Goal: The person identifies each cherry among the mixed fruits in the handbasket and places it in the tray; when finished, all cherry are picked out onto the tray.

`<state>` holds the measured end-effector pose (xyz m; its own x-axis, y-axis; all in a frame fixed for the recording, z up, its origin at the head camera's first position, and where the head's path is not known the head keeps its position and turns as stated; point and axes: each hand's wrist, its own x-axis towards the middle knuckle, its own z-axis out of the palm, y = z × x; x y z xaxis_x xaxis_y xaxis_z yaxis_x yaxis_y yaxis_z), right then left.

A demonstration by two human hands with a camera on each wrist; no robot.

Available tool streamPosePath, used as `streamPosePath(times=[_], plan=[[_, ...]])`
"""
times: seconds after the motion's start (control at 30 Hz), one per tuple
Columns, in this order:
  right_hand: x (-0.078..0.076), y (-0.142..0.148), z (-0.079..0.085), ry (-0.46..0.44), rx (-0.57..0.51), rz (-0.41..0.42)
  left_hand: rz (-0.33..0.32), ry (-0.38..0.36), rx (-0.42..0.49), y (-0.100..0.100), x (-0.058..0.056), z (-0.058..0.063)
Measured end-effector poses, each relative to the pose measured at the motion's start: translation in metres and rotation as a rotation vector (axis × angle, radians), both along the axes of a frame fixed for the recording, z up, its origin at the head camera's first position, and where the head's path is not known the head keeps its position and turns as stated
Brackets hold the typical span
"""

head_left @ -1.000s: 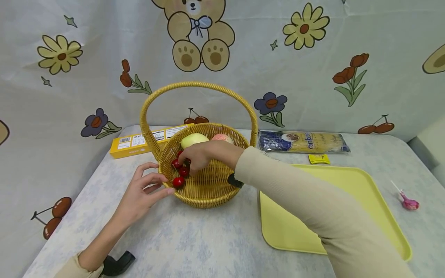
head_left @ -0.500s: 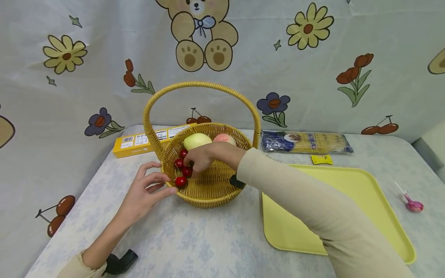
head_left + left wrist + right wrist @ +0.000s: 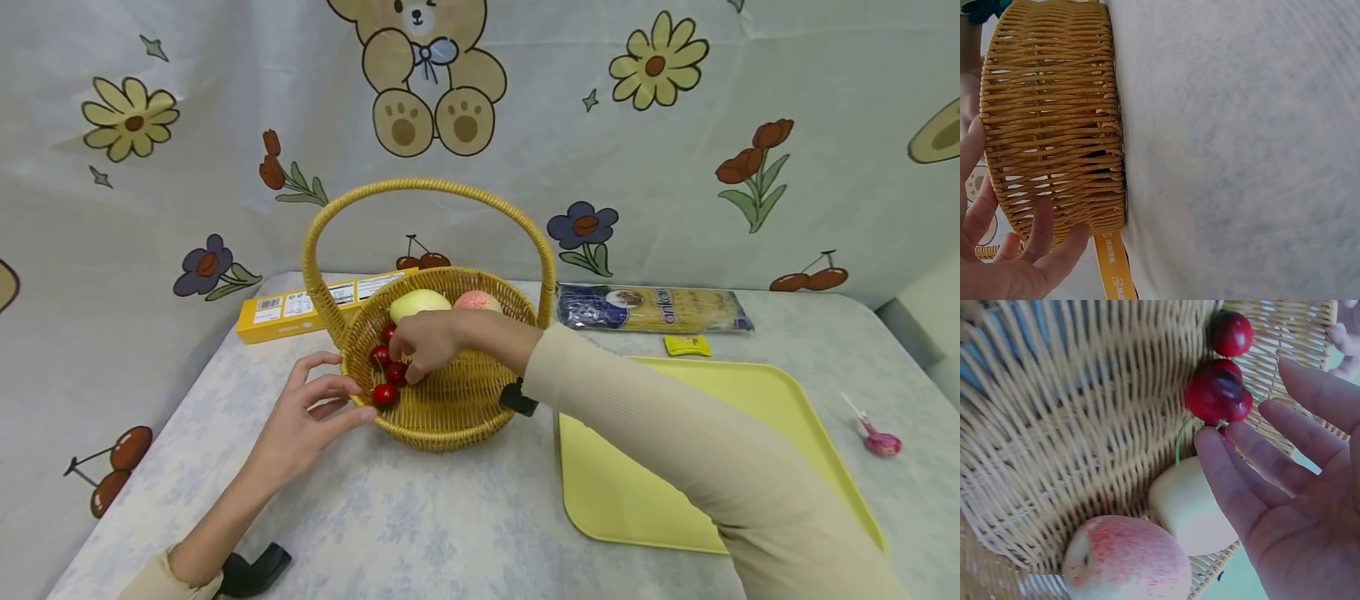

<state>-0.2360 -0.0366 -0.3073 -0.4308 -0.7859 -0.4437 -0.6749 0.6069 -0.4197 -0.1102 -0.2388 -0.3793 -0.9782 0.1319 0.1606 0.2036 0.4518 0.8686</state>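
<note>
A round wicker basket point(image 3: 457, 404) with a tall handle stands on the table. Several red cherries point(image 3: 385, 394) lie along its left inner side, by a pale yellow-green fruit point(image 3: 420, 303) and a pinkish peach point(image 3: 477, 300) at the back. My right hand point(image 3: 431, 340) reaches into the basket, its loosely bent fingers right beside the cherries point(image 3: 1216, 397) and nothing gripped. In the right wrist view, a fingertip overlaps the lower edge of one cherry. Outside, my left hand point(image 3: 309, 415) steadies the basket's left side, its spread fingers resting against the woven wall point(image 3: 1054, 119).
Behind the basket lies a yellow box point(image 3: 292, 315). To the right are a yellow tray point(image 3: 675, 467), a pasta packet point(image 3: 652, 308) and a small yellow wrapper point(image 3: 687, 345). A pink lollipop point(image 3: 881, 442) sits at far right. A printed cloth point(image 3: 510, 200) hangs behind the table.
My right hand has shifted slightly right, its fingers drawing back a little from the cherries. The left hand stays at the basket's side. The head view sways slightly.
</note>
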Motion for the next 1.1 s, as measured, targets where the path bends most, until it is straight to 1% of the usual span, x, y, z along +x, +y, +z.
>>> streamPosePath(times=[0.07,0.2,0.27,0.33,0.47,0.57,0.67,0.73,0.83,0.97,1.1], plan=[[0.002,0.001,-0.002,-0.015,0.020,-0.006,0.001,0.004,-0.003,-0.001,0.000,0.000],[0.005,0.003,-0.008,-0.042,0.080,0.037,-0.003,0.006,0.000,-0.001,0.000,-0.001],[0.006,0.003,-0.012,-0.041,0.099,0.080,-0.004,0.001,0.004,-0.001,0.000,-0.002],[0.007,0.003,-0.015,-0.037,0.111,0.105,-0.003,-0.003,0.005,-0.001,0.001,-0.002],[0.008,0.005,-0.015,-0.017,0.103,0.104,-0.003,-0.006,0.003,-0.001,0.001,-0.002],[0.008,0.008,-0.008,-0.001,0.060,0.065,-0.005,-0.001,0.001,-0.001,0.001,-0.002],[0.008,0.012,0.000,0.016,-0.006,0.046,-0.002,0.003,-0.002,-0.001,0.001,-0.002],[0.007,0.016,0.005,0.030,-0.051,0.043,0.003,0.004,-0.007,-0.001,0.001,-0.001],[0.010,0.023,0.011,0.069,-0.115,0.066,0.009,0.002,-0.013,-0.001,0.001,-0.001],[0.019,0.038,0.017,0.146,-0.206,0.055,0.010,0.002,-0.011,0.000,0.001,-0.001],[0.033,0.060,0.020,0.216,-0.315,0.016,0.005,0.005,-0.002,0.000,0.000,-0.001]])
